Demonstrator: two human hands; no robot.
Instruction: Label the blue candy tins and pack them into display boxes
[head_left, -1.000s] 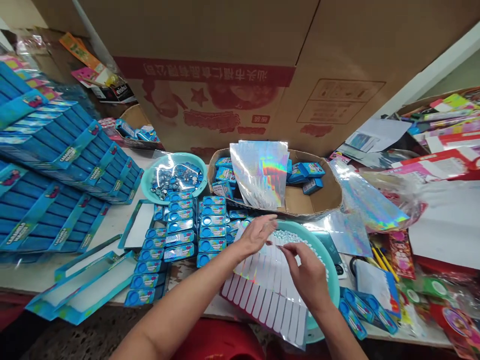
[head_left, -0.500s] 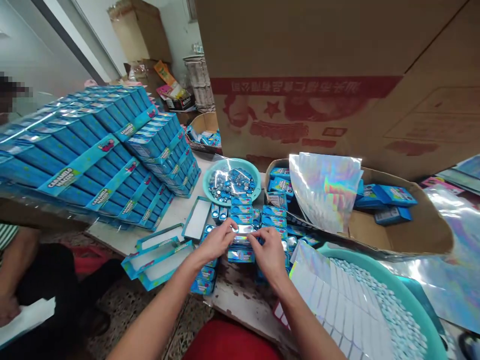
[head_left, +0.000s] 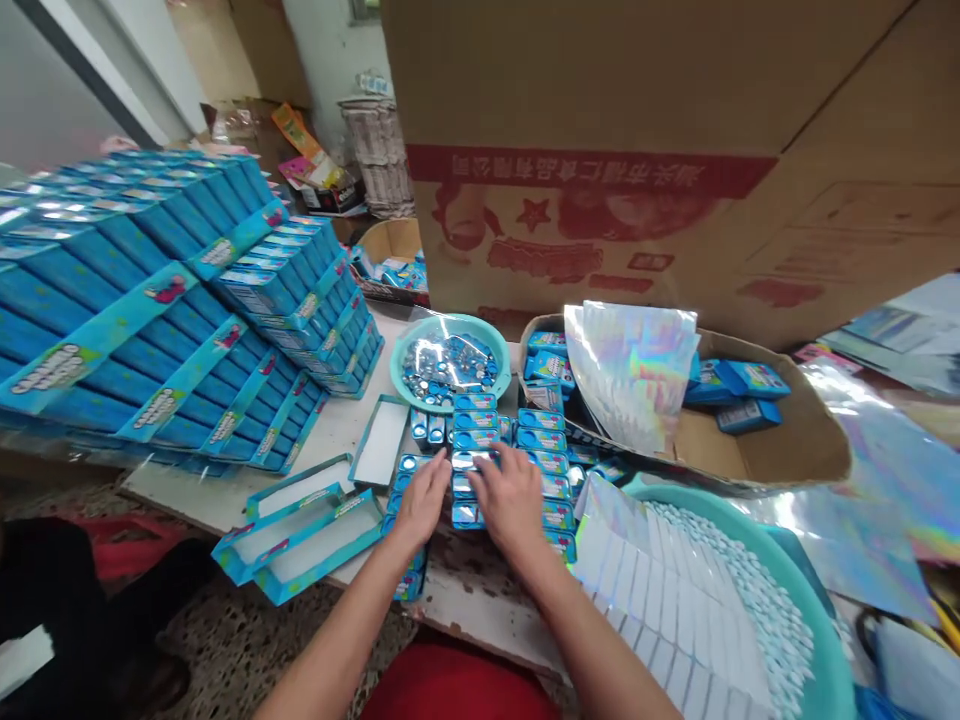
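Rows of small blue candy boxes [head_left: 475,420] lie open on the table in front of me. My left hand [head_left: 424,500] rests on the left column of these boxes with its fingers stretched flat. My right hand [head_left: 510,497] presses flat on the middle column, fingers apart, beside a box with a shiny strip across it [head_left: 471,461]. A holographic sticker sheet [head_left: 660,590] with white backing strips lies over the rim of a large teal basin [head_left: 817,640] of small white candies, just right of my right arm.
Stacks of blue display cartons [head_left: 172,310] fill the left. Empty blue trays [head_left: 300,525] lie at the table's front edge. A small teal bowl [head_left: 450,358] of shiny pieces, a cardboard box [head_left: 795,450] with holographic sheets [head_left: 637,370] and a big carton [head_left: 600,150] stand behind.
My hands left the sticker sheet and went left to the rows of small boxes. Half a second ago they pinched a shiny strip over a box; now both lie flat on the boxes.
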